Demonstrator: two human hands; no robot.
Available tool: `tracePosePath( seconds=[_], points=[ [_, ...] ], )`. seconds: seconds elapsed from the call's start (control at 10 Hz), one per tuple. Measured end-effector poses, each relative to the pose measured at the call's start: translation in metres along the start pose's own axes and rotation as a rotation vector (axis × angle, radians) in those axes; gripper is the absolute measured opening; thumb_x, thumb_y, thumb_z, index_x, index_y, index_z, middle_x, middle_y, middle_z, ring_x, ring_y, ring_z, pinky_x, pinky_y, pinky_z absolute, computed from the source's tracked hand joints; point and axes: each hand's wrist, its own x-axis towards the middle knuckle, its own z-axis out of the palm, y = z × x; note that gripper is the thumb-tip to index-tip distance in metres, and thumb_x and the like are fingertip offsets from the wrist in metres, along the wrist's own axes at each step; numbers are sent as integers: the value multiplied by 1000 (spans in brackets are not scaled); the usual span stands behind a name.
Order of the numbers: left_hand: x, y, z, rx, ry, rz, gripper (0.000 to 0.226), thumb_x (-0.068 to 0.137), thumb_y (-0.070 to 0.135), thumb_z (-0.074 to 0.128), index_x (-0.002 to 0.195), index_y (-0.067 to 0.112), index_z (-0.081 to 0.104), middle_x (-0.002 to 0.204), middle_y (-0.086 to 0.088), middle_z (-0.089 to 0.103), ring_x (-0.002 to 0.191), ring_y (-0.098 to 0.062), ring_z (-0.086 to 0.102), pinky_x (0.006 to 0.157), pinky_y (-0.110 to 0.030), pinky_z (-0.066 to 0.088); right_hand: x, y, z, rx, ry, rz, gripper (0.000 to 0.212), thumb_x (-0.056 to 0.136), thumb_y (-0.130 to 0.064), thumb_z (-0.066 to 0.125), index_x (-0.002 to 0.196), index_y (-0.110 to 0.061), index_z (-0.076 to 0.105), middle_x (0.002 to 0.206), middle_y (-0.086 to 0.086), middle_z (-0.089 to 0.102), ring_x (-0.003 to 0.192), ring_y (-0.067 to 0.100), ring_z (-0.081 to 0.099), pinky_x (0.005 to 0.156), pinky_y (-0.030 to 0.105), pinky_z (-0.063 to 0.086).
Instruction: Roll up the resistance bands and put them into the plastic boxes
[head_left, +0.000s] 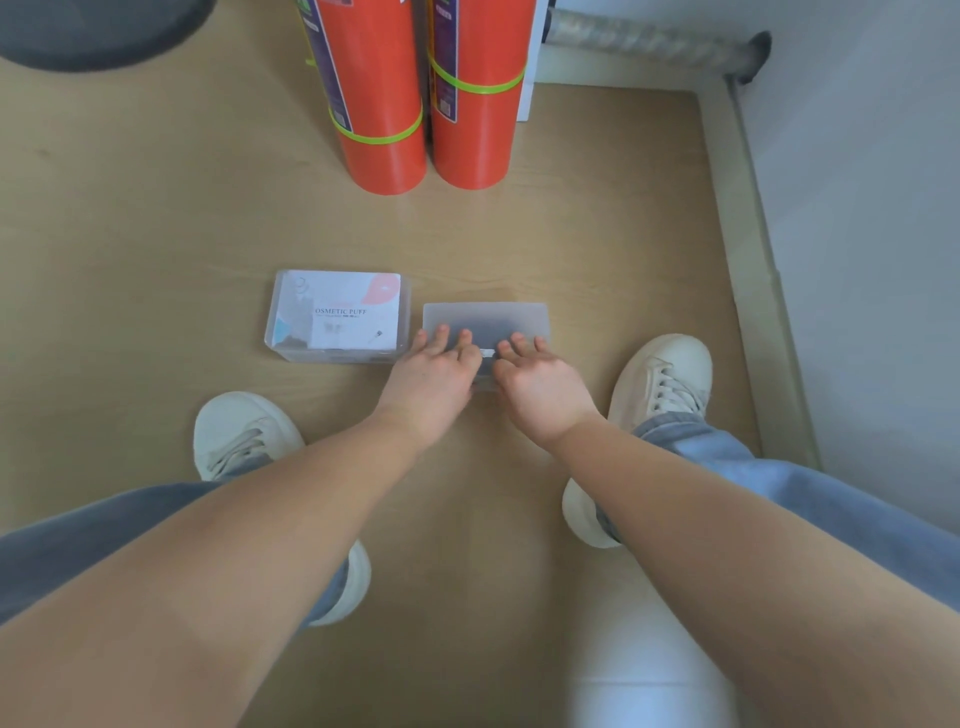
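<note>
Two clear plastic boxes lie side by side on the wooden floor. The left box (336, 314) has its lid on, with a white "cosmetic puff" label. On the lid of the right box (485, 318), a frosted one with something dark inside, both my hands press down with straight fingers. My left hand (434, 371) covers its near left part and my right hand (535, 379) its near right part. No loose resistance band shows.
Two upright red rolls (384, 130) with green bands around them stand on the floor behind the boxes. My white sneakers (660, 379) flank the boxes. A wall and skirting (753, 260) run along the right. A dark round shape (93, 31) sits at far left.
</note>
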Motion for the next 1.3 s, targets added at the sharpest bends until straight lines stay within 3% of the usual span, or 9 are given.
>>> tracePosePath(
  seconds=[0.2,0.3,0.4,0.6,0.7,0.8,0.9,1.1,1.3],
  points=[
    [-4,0,7,-25,61,13,53,93,13,66,138,-10,50,137,-23,60,138,-41,46,116,-51,32,-1,2,3,19,-2,-10,32,55,8,88,84,6,75,99,23,76,92,40,76,79,52,62],
    [-6,-5,10,-49,131,74,53,67,7,89,110,-13,67,107,-24,74,110,-45,67,92,-57,55,-4,5,10,22,47,-15,26,64,9,80,89,7,75,104,23,76,98,40,75,84,53,62],
    [-6,-12,12,-94,178,127,50,64,1,91,105,-14,67,101,-21,75,106,-46,68,86,-60,56,-6,5,16,52,72,5,25,67,7,68,92,8,75,108,23,75,102,41,74,87,56,58],
    [-7,-17,10,-236,109,110,24,89,6,72,111,-2,66,129,-17,67,132,-39,54,110,-54,41,-5,11,4,120,39,38,23,69,12,77,89,2,74,110,19,74,108,42,71,92,59,56],
    [-9,-26,3,-221,139,84,3,94,17,67,93,15,66,145,-8,57,139,-26,49,118,-49,30,-7,18,-15,144,-60,173,21,90,-11,70,111,-10,72,143,12,59,142,40,45,113,56,40],
    [-10,-38,1,-162,146,-11,5,90,18,71,92,18,66,141,-5,60,137,-28,49,118,-55,26,-2,28,-23,273,-127,381,34,99,-22,62,132,-16,61,164,4,36,143,34,45,111,39,41],
    [-3,-45,-4,-137,112,-146,10,99,21,58,106,21,65,150,0,49,147,-27,32,119,-56,16,13,28,-28,317,-130,427,34,99,-20,61,132,-17,61,166,4,32,134,33,54,104,35,44],
    [4,-54,-3,-311,80,-229,18,96,14,56,113,20,59,128,1,57,130,-26,45,103,-42,37,33,25,-26,343,-153,457,29,99,-17,58,128,-16,62,168,2,28,134,35,54,104,35,44],
    [-1,-52,-10,-286,73,-221,31,94,24,55,125,22,58,141,-2,48,137,-24,39,110,-39,32,24,20,-36,359,-148,470,42,98,-21,55,140,-21,57,167,2,29,142,29,47,107,36,44]
  ],
)
